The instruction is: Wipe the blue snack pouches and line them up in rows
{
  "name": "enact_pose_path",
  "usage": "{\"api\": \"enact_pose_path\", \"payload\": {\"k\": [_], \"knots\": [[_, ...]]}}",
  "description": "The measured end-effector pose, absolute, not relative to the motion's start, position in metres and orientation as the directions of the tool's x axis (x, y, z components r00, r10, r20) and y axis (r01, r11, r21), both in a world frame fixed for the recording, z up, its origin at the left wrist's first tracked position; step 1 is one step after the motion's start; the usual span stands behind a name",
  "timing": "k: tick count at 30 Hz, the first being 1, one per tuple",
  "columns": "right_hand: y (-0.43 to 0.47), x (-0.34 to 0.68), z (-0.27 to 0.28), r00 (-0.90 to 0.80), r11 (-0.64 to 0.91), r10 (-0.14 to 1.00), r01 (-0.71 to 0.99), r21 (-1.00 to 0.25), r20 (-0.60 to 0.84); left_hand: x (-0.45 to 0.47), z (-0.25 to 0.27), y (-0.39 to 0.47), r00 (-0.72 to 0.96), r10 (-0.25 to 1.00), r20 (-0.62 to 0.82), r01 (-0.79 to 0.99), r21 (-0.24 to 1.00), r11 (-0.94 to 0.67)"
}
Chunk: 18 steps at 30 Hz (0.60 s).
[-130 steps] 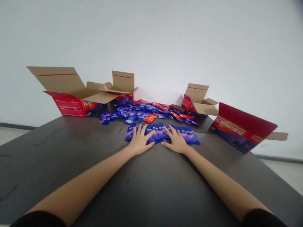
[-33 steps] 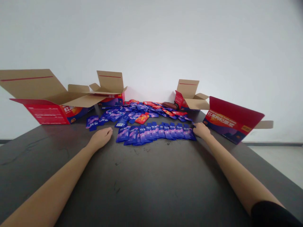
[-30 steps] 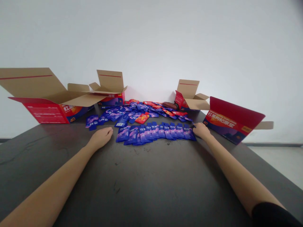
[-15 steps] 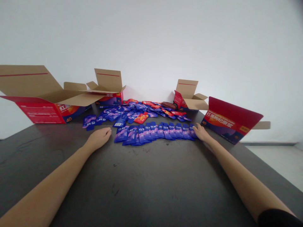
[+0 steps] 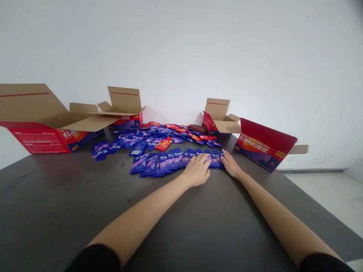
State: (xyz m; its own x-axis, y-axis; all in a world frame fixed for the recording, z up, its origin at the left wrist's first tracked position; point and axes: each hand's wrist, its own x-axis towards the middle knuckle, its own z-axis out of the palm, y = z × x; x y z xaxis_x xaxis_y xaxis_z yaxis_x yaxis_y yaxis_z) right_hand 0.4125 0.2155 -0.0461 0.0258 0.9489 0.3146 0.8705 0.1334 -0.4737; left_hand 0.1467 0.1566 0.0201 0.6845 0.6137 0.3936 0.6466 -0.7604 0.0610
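Note:
A row of overlapping blue-purple pouches [image 5: 163, 162] lies across the table in front of me. My left hand [image 5: 197, 170] reaches over the right part of the row, its fingers stretched out and slightly apart on or just above the pouches, hiding some of them. At the row's right end, my right hand [image 5: 231, 165] rests with fingers extended against the edge of the last pouch [image 5: 217, 160]. Neither hand is closed on anything. Behind the row, one red pouch [image 5: 163, 144] lies on the near edge of a loose heap of blue pouches [image 5: 132, 140].
Open cartons surround the heap: a large carton [image 5: 39, 140] at left, another carton [image 5: 129, 122] behind it, a carton [image 5: 208, 121] at back right and a tilted carton [image 5: 258, 147] at right. A dark brown object [image 5: 197, 129] lies at the back. The grey table [image 5: 170, 226] meets a white wall.
My left hand has moved right from beside the row's left end to over its right part. My right hand stays at the right end. The view has shifted slightly.

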Motion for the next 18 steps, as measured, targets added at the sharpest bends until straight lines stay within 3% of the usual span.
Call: {"api": "enact_pose_path", "payload": {"k": [5,10,15,18], "knots": [[0.215,0.417,-0.046,-0.012,0.184,0.953,0.817,-0.547,0.303,0.239,-0.01,0.189,0.658,0.662,0.358,0.677,0.103,-0.728],[0.218,0.423,-0.049,-0.017,0.227,0.94,0.777,-0.588,0.34,0.26,-0.029,0.206,0.629,0.69,0.359,0.698,0.132,-0.704],[0.247,0.433,-0.037,-0.023,0.301,0.863,0.826,-0.476,0.504,0.255,-0.029,0.201,0.646,0.659,0.386,0.668,0.131,-0.732],[0.284,0.441,-0.021,-0.035,0.276,0.856,0.875,-0.398,0.516,0.254,-0.029,0.2,0.659,0.649,0.38,0.655,0.135,-0.743]]}}
